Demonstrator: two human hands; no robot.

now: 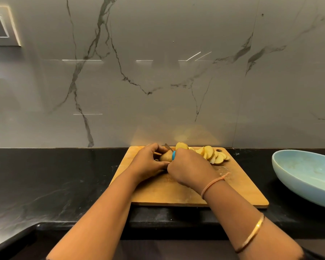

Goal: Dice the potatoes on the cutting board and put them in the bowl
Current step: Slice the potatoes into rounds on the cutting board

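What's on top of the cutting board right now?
A potato gripped by the left hand, a knife in the right hand, and slices farther right. The hands cover most of the knife.

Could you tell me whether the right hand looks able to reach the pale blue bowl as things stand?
Probably yes: the pale blue oval bowl sits right of the wooden cutting board, and nothing tall stands between, though the right hand grips the blue-handled knife.

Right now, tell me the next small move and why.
Probably press the knife down through the potato for another slice: the left hand grips the uncut end, the right hand holds the knife at it, and only slices lie on the board; the bowl shows none.
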